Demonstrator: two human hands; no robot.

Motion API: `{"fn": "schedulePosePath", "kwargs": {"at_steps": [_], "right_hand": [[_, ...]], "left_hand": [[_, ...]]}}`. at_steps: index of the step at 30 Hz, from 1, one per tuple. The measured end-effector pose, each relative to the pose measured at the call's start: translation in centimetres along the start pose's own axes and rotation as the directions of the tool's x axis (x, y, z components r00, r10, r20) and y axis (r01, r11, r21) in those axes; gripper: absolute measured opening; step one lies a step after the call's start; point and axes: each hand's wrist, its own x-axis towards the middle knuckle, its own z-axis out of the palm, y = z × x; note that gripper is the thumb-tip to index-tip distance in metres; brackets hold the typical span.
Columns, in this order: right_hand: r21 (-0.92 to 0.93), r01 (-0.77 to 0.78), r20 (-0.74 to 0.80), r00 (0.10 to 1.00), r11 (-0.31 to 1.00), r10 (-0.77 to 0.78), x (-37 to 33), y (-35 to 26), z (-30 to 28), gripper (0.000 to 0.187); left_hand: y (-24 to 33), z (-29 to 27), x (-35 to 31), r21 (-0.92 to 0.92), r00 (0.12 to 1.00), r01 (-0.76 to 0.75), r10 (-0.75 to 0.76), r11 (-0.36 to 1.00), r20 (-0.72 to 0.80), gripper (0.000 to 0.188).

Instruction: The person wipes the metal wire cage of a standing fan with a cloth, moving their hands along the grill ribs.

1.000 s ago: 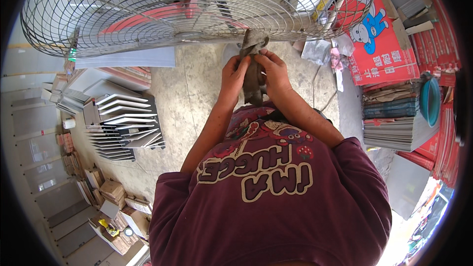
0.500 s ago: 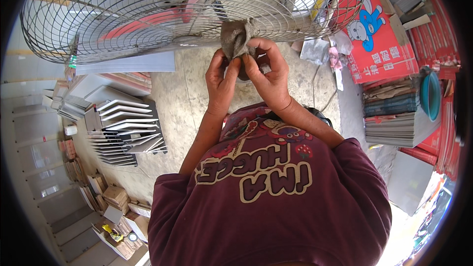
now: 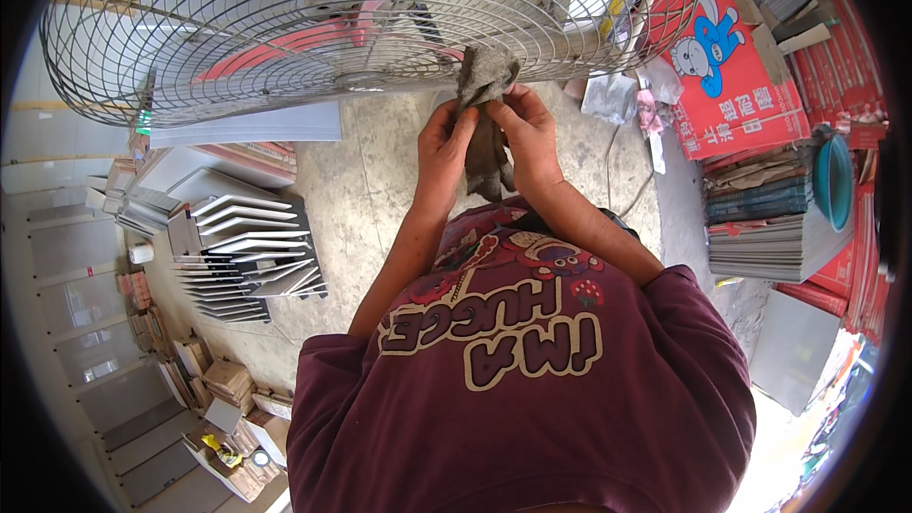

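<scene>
A crumpled grey-brown rag [image 3: 488, 74] is pinched between my two hands at the lower rim of a large wire fan guard [image 3: 313, 66]. Its top bunches up in front of the wires, while a longer end dangles below my fingers toward my shirt. My left hand [image 3: 444, 144] grips the rag's left side, thumb pressed on it. On the other side my right hand [image 3: 530, 141] is closed on the cloth too, its thumb near the left one. Whether the rag touches the wires I cannot tell. Red fan blades [image 3: 380, 0] show behind the guard.
To the left, a black rack [image 3: 304, 237] holds several pale tiles on the concrete floor [image 3: 351, 190]. At the right are a red printed box [image 3: 731, 85], stacked tiles [image 3: 755, 249] and a teal basin [image 3: 833, 185]. A cable [image 3: 617, 176] lies nearby, and cartons [image 3: 228, 380] sit at lower left.
Both hands and the rag have shifted slightly right. The rag, bunched up before, now has a long end hanging below my fingers.
</scene>
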Motion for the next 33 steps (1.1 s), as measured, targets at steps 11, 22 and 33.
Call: {"fn": "schedulePosePath", "kwargs": {"at_steps": [11, 22, 33], "right_hand": [[-0.081, -0.217, -0.114, 0.971, 0.973, 0.208, 0.3, 0.7, -1.4, 0.027], [-0.200, 0.348, 0.063, 0.937, 0.916, -0.342, -1.0, -2.0, 0.8, 0.027], [-0.312, 0.528, 0.175, 0.849, 0.790, -0.498, -1.5, -5.7, 1.1, 0.023]], "left_hand": [[-1.4, -0.2, -0.2, -0.107, 0.976, 0.206, -0.211, 0.973, -0.045, 0.023], [2.2, 1.5, -0.1, -0.128, 0.996, -0.002, 0.013, 0.992, 0.085, 0.020], [4.8, 2.7, 0.6, -0.018, 0.968, -0.202, 0.203, 0.979, 0.149, 0.023]]}}
